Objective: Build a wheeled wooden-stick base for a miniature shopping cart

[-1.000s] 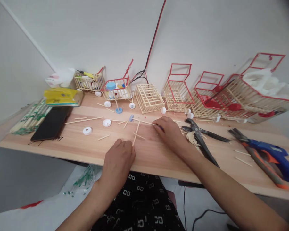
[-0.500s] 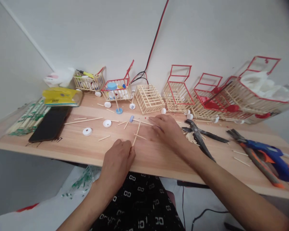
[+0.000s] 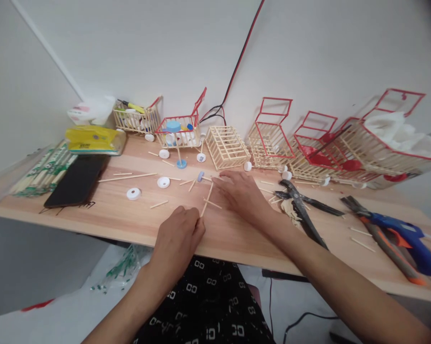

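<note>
My left hand (image 3: 181, 234) is closed around the lower end of a thin wooden stick (image 3: 207, 198), which points up and away from me over the table. A shorter stick (image 3: 213, 204) lies across it. My right hand (image 3: 241, 193) reaches in from the right, its fingertips at a stick fitted with a small blue cap (image 3: 200, 176). Most of that capped stick is hidden under the fingers. Left of the hands lie two white caps with holes, the nearer cap (image 3: 133, 193) and the farther cap (image 3: 163, 182), among loose stick pieces (image 3: 159, 204).
Along the wall stand several small stick-built carts, including a red-trimmed cart (image 3: 177, 134), and a plain stick basket (image 3: 228, 148). A phone (image 3: 75, 184), a yellow packet (image 3: 93, 139) and bundled sticks (image 3: 43, 169) lie left. Black pliers (image 3: 301, 210) and a blue glue gun (image 3: 398, 227) lie right.
My right hand has slid left along the capped stick, closer to the blue cap. My left hand keeps its grip on its stick. The whole view has shifted slightly.
</note>
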`<state>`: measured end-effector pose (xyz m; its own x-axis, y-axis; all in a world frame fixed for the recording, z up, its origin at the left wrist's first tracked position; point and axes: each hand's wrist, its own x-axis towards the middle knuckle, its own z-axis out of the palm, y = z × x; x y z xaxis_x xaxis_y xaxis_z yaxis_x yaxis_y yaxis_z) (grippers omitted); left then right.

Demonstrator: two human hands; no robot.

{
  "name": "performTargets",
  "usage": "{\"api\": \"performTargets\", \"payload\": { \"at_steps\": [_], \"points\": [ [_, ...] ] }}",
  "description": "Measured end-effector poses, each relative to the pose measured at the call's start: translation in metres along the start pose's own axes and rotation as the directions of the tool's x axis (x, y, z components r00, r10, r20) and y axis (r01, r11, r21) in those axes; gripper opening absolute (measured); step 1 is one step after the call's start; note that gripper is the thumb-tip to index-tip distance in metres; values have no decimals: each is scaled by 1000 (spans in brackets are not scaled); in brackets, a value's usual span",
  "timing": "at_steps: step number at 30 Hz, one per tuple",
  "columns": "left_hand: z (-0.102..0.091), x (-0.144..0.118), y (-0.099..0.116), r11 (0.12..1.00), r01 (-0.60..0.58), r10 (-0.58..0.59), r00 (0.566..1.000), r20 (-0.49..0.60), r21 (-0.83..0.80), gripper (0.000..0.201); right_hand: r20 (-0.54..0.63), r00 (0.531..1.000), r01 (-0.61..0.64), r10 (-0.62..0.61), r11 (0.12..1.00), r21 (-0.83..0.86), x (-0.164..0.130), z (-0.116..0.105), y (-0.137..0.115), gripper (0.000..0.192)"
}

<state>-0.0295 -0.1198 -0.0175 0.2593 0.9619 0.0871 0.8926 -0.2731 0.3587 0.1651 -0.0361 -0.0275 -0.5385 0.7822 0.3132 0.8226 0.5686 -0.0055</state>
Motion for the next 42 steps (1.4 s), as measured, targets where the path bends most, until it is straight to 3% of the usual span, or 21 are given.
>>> {"api": "performTargets", "payload": {
  "at_steps": [7,9,13,20,27,42],
  "points": [
    [1,3,-2,999,12,-12,1000,2,-33,21,-124,990,-35,59,982,184,-5,-14,-7,30],
    [2,3,-3,999,7,-8,1000,-7,-35,22,-92,994,-39,61,973,228,-8,-19,-11,22],
    [3,4,-4,999,14,-14,1000,-5,-34,23,28,999,-36,31,969,244,-12,-17,-18,23],
    [4,3,-4,999,11,-12,1000,-11,-33,22,73,997,-50,33,966,255,-10,-10,-23,16],
    [3,2,-3,1000,18,-18,1000,-21,-24,21,135,982,-164,130,945,284,-8,-14,-24,11],
    [2,3,-4,999,24,-26,999,-28,-42,22,61,997,-56,38,942,329,-18,-12,-24,8]
  ]
}}
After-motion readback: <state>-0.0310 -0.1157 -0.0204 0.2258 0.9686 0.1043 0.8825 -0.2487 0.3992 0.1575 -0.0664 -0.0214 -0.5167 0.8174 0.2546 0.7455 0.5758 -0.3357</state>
